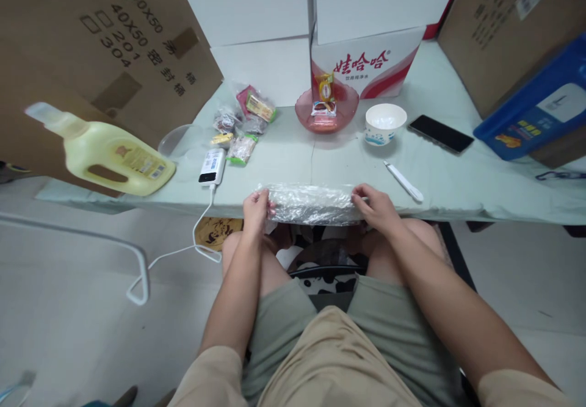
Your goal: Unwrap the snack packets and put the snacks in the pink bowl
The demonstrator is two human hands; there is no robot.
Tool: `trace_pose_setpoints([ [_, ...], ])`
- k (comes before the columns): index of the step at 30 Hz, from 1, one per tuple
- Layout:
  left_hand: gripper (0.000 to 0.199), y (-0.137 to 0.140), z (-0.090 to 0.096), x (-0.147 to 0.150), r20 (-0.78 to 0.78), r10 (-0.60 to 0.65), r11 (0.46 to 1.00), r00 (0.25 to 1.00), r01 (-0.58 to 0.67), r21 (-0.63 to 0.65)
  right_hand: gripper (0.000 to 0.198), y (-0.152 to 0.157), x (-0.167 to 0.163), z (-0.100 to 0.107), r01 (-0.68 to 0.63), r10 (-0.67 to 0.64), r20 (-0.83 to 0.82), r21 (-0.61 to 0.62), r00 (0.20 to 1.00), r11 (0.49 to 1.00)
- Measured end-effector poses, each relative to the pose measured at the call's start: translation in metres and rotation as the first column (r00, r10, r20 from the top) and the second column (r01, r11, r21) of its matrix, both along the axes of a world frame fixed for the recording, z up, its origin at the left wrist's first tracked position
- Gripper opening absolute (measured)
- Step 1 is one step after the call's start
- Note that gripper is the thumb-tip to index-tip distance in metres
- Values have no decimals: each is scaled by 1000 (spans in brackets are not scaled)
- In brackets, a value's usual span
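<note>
Cardboard [137, 41] fills the far left, the printed side of a tall carton, with a yellow jug [137, 157] in front of it. Next come a white device [213, 166] trailing a white cable [196, 227] over the table's [297, 157] near edge and, just behind it, a loose group of snack packets [242, 149]. The left hand [257, 205] is nearly closed, thumb and fingers pinching the left end of a clear plastic film [311, 202]. That film spans the gap between both hands along the table's near edge. Behind it, well apart, stands a pink bowl [306, 117] with packets in it. As for progress, the film looks drawn out lengthwise, which I judge done; creases remain all over it, and it covers neither the pink bowl nor the white bowl [373, 132] farther right. Whether it is a folded sheet or a bag, I cannot tell. The right hand [375, 205], fingers bent and thumb near the forefinger, grips the opposite end. Beyond it lie a slim white tool [403, 181], a dark phone [441, 133] and, far right, a blue container [535, 102]
</note>
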State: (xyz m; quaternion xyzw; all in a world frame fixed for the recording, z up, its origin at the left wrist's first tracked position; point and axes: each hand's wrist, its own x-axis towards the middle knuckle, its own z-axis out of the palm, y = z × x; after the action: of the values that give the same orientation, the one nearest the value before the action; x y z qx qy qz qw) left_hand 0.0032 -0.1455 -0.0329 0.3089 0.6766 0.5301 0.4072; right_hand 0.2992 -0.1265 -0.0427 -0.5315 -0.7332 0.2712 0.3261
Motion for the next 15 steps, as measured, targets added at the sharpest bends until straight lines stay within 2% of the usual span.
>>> trace_pose_setpoints([
  [3, 25, 0, -2, -3, -109, -24, 998, 994, 16, -66, 21, -2, 0, 5, 122, -123, -8, -92, 992, 988],
  [6, 25, -3, -2, -5, -316, -61, 994, 947, 27, -109, 21, -1, -1, 5, 206, -192, 115, -127, 975, 970],
  [8, 25, -5, -2, -5, -528, -63, 994, 847, 6, -110, 24, 0, -3, 4, 226, -201, 217, -98, 955, 969],
  [10, 25, -6, -3, -4, -715, -48, 995, 697, -26, -92, 28, 1, -4, 3, 215, -192, 307, -43, 932, 976],
  [12, 24, -4, -7, -4, -820, -19, 999, 573, -28, -42, 29, 1, -6, 0, 191, -183, 376, 16, 908, 981],
  [13, 25, -2, -10, -4, -839, -5, 1000, 544, -4, -8, 29, 1, -6, -1, 178, -180, 400, 43, 899, 983],
  [15, 21, 4, -17, -5, -837, 0, 996, 547, 74, 48, 26, 0, -6, -5, 157, -183, 423, 95, 887, 983],
])
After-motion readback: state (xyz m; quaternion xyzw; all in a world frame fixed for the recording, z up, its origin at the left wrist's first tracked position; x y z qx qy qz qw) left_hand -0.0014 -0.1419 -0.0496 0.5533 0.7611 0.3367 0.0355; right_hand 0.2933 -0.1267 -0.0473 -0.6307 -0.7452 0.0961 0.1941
